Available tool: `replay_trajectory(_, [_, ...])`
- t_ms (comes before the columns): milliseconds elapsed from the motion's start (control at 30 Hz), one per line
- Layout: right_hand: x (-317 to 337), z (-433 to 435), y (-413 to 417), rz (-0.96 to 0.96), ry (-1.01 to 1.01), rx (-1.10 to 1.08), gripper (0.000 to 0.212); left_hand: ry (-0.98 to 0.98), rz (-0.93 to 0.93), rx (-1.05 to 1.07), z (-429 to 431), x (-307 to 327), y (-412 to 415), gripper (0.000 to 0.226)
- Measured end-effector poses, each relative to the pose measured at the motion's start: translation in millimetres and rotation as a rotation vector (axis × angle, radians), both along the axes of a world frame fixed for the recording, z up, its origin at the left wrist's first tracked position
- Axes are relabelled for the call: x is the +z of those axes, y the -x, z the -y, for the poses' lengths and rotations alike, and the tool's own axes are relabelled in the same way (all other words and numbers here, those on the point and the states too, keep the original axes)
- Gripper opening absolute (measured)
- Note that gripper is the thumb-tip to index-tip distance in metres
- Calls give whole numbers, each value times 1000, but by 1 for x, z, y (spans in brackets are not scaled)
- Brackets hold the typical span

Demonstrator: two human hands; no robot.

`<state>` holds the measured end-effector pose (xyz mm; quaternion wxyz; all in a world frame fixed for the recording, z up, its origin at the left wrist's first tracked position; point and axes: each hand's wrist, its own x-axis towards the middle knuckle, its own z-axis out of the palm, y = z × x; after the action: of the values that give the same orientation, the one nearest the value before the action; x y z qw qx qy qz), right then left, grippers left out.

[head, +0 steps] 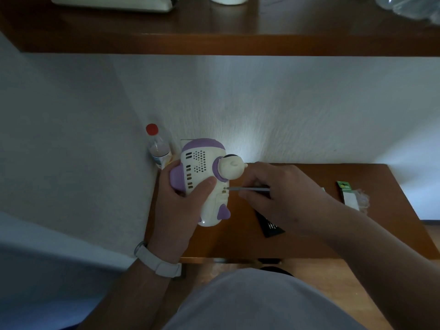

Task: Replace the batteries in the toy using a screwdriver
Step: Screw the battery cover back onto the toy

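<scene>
My left hand [178,206] grips the toy [204,167]; my right hand [283,194] pinches the screwdriver [248,188], tip seemingly in the toy's side. A tilt could slip it out, gouging the toy.

Red-capped bottle [158,148] standing back in the corner against the white wall [285,103], at the brown table [321,244] far-left edge; wooden shelf [214,41] overhead, crinkled clear plastic [409,5] up there on the right
</scene>
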<state>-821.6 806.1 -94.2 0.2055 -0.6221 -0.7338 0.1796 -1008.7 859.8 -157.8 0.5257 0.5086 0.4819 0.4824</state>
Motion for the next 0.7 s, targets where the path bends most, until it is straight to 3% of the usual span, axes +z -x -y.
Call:
replay_trajectory(100, [-2, -2, 0, 25, -15, -1, 23, 1, -1, 3, 0, -5, 1, 68])
replay_trajectory(267, [-11, -5, -2, 60, 62, -16, 27, 71, 14, -11, -3, -22, -4, 57])
replay_trajectory(400, [-18, -8, -5, 43, 131, -85, 29, 137, 46, -39, -7, -38, -8, 82])
replay_trajectory(467, [-21, -7, -8, 17, 180, -123, 33, 176, 57, -53, -9, -45, -9, 84])
replay_trajectory(567, [-30, -8, -15, -153, 283, -246, 33, 254, 77, -60, -13, -59, -12, 76])
replay_trajectory(700, [-42, -4, -27, -630, 512, -473, 35, 397, 64, -78, -23, -97, -14, 50])
